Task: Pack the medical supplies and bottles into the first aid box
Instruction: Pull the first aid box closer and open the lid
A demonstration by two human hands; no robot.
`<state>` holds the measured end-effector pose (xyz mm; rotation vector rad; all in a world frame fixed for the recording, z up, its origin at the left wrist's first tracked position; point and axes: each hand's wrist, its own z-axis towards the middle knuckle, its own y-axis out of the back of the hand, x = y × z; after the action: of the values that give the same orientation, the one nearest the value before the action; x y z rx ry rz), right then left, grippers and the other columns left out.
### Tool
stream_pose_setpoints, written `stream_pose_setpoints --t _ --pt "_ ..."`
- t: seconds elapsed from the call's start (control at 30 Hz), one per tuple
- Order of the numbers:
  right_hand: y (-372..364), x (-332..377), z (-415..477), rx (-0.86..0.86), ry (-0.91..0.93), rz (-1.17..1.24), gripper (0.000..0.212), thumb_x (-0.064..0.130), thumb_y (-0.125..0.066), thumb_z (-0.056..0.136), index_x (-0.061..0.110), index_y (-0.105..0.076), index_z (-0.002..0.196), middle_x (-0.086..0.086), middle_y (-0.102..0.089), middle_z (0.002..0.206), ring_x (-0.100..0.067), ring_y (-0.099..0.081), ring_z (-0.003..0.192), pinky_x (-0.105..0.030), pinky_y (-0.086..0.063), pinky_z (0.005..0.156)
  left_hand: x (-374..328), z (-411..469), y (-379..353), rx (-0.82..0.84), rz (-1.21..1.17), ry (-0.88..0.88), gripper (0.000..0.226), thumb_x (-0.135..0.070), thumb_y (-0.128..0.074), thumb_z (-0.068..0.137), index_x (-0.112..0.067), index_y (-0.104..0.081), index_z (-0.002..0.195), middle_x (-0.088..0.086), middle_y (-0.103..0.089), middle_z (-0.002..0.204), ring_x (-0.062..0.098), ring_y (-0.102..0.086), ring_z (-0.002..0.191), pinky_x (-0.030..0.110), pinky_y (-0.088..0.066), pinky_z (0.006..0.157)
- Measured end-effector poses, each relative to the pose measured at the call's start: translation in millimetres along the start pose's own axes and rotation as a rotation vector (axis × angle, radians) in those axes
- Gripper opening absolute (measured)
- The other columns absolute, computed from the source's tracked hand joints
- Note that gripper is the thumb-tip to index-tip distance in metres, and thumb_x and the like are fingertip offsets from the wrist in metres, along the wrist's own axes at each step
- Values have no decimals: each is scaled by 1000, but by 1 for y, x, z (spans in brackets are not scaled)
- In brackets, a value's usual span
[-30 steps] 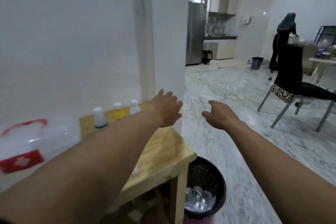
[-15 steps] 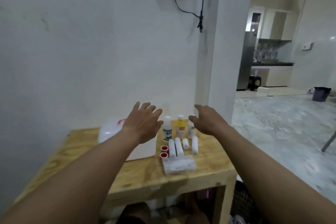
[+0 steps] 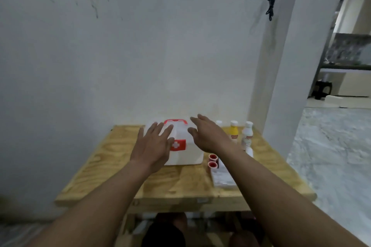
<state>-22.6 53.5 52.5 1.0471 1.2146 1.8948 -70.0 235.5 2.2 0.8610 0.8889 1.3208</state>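
Hands over the first aid box

Plywood table (image 3: 124, 168) against a white wall: white plastic first aid box with red handle (image 3: 185, 151) sits closed. Left hand (image 3: 153, 146) and right hand (image 3: 208, 136) hover over it, fingers spread, holding nothing. Yellow bottle (image 3: 233, 132), white bottle (image 3: 247, 133) and red-capped rolls (image 3: 212, 161) stand right of the box.

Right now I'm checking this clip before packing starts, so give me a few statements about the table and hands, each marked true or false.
1. The first aid box is shut, with its red handle on top. True.
2. The left hand holds the yellow bottle. False: that hand is open and empty, in front of the box; the bottle stands on the wooden table.
3. The bottles stand to the right of the box. True.
4. The two red-capped rolls lie inside the box. False: they sit on the table beside it.
5. The right hand is open, with nothing in its grip. True.
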Motion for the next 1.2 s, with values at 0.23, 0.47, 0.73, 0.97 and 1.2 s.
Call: stream_pose_setpoints --t 0.23,0.47,0.73,0.97,1.2 --pt "-18 0 3 4 70 0 44 26 -31 108 11 -44 147 -15 -45 151 -28 -34 143 -38 -30 111 1 0 -17 -147 -65 43 51 -41 -32 105 -27 -37 153 7 -35 160 27 -21 151 54 -19 119" --pt "-13 -2 4 80 111 -117 43 21 -31 108 9 -44 148 -16 -42 151 -30 -34 141 -40 -33 108 -41 -25 -23 -487 -496 563 28 -33 -69 90 -21 -54 110 6 -51 118 25 -53 103 35 -46 77" --pt "-12 -3 9 116 123 -188 43 17 -33 107 11 -42 149 -13 -50 138 -30 -48 123 -35 -41 96 -61 -18 -26 -212 -1625 1223 33 -31 -73 90 -5 -68 108 7 -74 98 21 -71 88 36 -61 82" --pt "-11 -2 9 121 112 -181 47 20 -32 108 15 -32 155 -11 -49 139 -29 -48 124 -30 -36 86 -62 -12 -14 -133 -1992 1252 24 -25 -71 90 -11 -54 100 12 -70 118 26 -69 107 43 -58 93" --pt "-10 -2 9 123 114 -169 47 23 -32 109 17 -31 156 -11 -46 147 -30 -46 130 -36 -40 99 -69 -11 -23 -231 -1969 1263 31 -29 -73 87 -8 -62 106 12 -72 105 20 -72 93 37 -60 87"
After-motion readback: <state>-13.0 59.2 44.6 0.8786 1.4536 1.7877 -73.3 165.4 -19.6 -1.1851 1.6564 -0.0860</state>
